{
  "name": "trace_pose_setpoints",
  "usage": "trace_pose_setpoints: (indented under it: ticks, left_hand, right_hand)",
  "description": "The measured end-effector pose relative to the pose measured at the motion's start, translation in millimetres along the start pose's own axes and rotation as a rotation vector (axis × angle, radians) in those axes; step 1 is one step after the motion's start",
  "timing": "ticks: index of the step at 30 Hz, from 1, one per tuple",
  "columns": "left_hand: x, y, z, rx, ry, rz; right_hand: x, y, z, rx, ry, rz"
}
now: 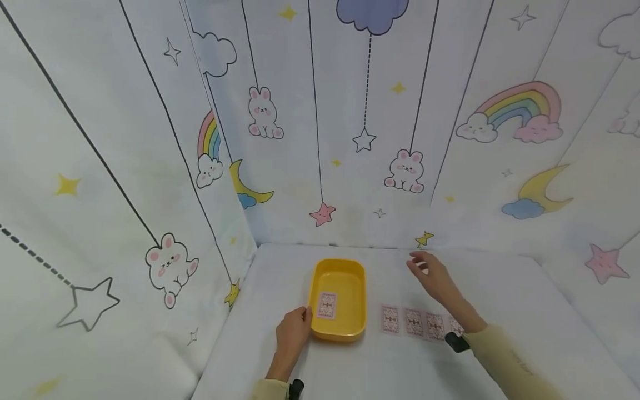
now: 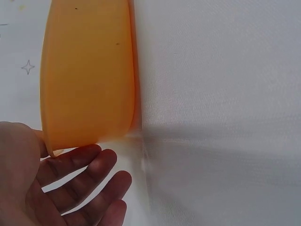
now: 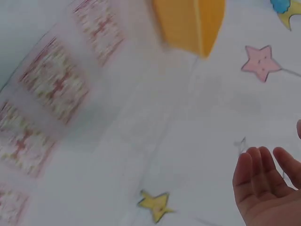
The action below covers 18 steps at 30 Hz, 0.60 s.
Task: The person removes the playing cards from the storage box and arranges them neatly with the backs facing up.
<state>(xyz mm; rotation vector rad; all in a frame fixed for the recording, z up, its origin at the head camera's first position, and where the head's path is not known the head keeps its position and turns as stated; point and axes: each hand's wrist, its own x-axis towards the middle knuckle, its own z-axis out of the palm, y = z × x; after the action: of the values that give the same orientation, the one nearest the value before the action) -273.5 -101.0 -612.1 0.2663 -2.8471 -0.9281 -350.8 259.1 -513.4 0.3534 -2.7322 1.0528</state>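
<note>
A yellow plastic tray (image 1: pixel 362 300) stands on the table with one face-down playing card (image 1: pixel 327 305) lying inside it. My left hand (image 1: pixel 293 332) pinches the tray's rim at its near left corner; in the left wrist view its fingers (image 2: pixel 107 162) lie against the outer wall. To the right of the tray, several face-down playing cards (image 1: pixel 413 322) with red patterned backs form a row. Above and beyond that row hovers my right hand (image 1: pixel 434 276), fingers loosely bent and holding nothing. My right forearm partly covers the rightmost card (image 1: pixel 455 326).
A white cloth covers the table (image 1: pixel 390 366). Behind it and at both sides hang white curtains (image 1: pixel 350 183) printed with rabbits, stars and rainbows. A dark wrist device (image 1: pixel 457 342) sits at the right cuff, over the end of the card row.
</note>
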Motion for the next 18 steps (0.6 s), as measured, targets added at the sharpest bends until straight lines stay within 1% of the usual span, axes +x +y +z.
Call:
trace_pose_setpoints:
  ticks: [2, 4, 7, 10, 12, 14, 18]
  left_hand:
    - [0.3, -0.8, -0.2, 0.003, 0.005, 0.000]
    - [0.3, -1.1, -0.7, -0.001, 0.003, -0.001]
    - [0.4, -1.9, -0.5, -0.003, 0.004, 0.003]
    - [0.0, -2.7, -0.2, -0.003, 0.013, 0.013]
    - [-0.1, -2.9, -0.2, -0.002, 0.010, 0.017]
    - [0.5, -3.2, -0.2, -0.004, 0.004, 0.021]
    - [2.4, -3.2, -2.4, -0.015, 0.011, 0.037]
  right_hand:
    - [14, -26, 19, 0.026, -0.036, -0.005]
    - [26, -47, 40, 0.044, -0.093, 0.001]
    - [40, -70, 74, 0.029, -0.184, 0.009]
    - [49, -84, 108, -0.017, -0.278, 0.023]
    - [52, -89, 128, -0.054, -0.332, 0.011]
    - [52, -93, 144, -0.098, -0.383, -0.007]
    - [52, -96, 170, -0.179, -0.446, -0.058]
